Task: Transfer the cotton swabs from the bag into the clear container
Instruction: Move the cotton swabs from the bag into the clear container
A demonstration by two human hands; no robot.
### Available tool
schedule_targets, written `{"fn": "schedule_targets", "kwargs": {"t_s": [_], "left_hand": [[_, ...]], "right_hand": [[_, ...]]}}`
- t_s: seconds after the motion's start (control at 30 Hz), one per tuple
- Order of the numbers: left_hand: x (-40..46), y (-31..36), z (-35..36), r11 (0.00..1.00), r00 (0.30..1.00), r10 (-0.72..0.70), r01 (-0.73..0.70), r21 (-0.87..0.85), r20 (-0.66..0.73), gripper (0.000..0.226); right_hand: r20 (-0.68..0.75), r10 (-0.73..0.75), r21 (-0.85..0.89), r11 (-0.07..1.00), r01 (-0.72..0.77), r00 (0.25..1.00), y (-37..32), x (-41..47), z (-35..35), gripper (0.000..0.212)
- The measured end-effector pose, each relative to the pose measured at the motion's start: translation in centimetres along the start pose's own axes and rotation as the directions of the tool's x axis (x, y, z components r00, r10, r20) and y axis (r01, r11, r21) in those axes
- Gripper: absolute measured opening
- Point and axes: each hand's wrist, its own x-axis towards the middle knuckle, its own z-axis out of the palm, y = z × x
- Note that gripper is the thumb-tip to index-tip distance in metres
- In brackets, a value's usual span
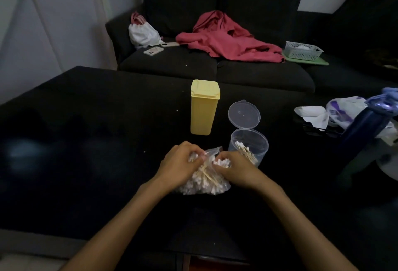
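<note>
**Two hands on the bag, next pinch coming out**

Two hands work the clear plastic bag [204, 176] of cotton swabs [201, 181] lying on the black table [86, 120], near centre. Left hand [179, 164] has fingers curled over the bag's left side, near its mouth, holding it down. Right hand [233, 168] has fingers curled round a small bunch of swabs at the mouth, white tips showing by the knuckles. Bag looks mostly full, so my read: early in the job, w/ plenty left.

To do this step well: keep the left hand pinning the bag so it doesn't drag along, pull the bunch w/ sticks roughly parallel, lift clear of the film before swinging right. Loose grip likely sheds swabs onto the dark table.

Just right of and beyond the right hand: clear round container [248, 144], a few swabs leaning inside, hinged lid [244, 114] standing open at the far side. Short hop, but the rim is narrow; drop in from above, sticks vertical. Lid blocks approach from far side only.

Farther, just left of the container: yellow lidded box [204, 107], upright, easy to knock if the hand swings wide. Left half of table gives room. Far right: papers and plastic wrappers [336, 112], well apart.
</note>
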Motion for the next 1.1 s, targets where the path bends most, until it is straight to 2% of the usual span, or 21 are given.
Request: {"fn": "schedule_targets", "kwargs": {"t_s": [0.13,0.27,0.33,0.43,0.53,0.63,0.73,0.97,1.1], "left_hand": [[0.1,-0.1,-0.3,1.000,1.000,-0.014,0.014,0.006,-0.020,0.019],[0.2,-0.4,-0.8,1.000,0.997,-0.019,0.021,0.023,-0.078,0.017],[0.3,-0.4,-1.1,0.999,0.996,-0.029,0.032,0.034,-0.087,0.020],[0.3,-0.4,-1.1,0.999,0.998,-0.031,0.032,0.014,-0.055,0.020],[0.3,-0.3,-0.9,1.000,0.999,-0.017,0.018,0.010,-0.048,0.020],[0.2,-0.2,-0.8,1.000,0.999,-0.009,0.009,0.011,-0.051,0.021],[0.2,-0.3,-0.9,0.999,0.999,-0.019,0.020,0.027,-0.042,0.020],[0.4,-0.4,-1.0,0.998,0.998,-0.013,0.017,0.056,-0.068,0.020],[0.6,-0.4,-1.0,1.000,0.998,-0.024,0.024,0.003,-0.065,0.020]], "right_hand": [[-0.124,-0.141,-0.101,0.986,0.129,0.982,-0.2,-0.2,0.5,0.017],[-0.132,-0.197,-0.143,0.974,0.178,0.971,-0.4,-0.5,-0.4,0.011],[-0.101,-0.159,-0.094,0.984,0.149,0.982,-0.4,-0.6,-1.0,0.009],[-0.015,-0.078,0.071,0.994,0.079,0.997,-0.4,-0.6,-1.4,0.004],[0.021,-0.041,0.155,0.987,0.037,0.999,-0.6,-0.4,-1.0,0.018],[0.039,-0.001,0.165,0.986,-0.005,0.999,-0.7,-0.3,-0.5,0.027],[0.076,0.009,0.155,0.988,-0.021,0.997,-0.7,-0.3,-0.7,0.025],[0.059,0.049,0.301,0.951,-0.065,0.997,-0.9,-0.6,-3.0,0.017],[-0.040,0.039,0.335,0.942,-0.023,0.998,-1.1,-0.7,-3.8,0.019]]}}
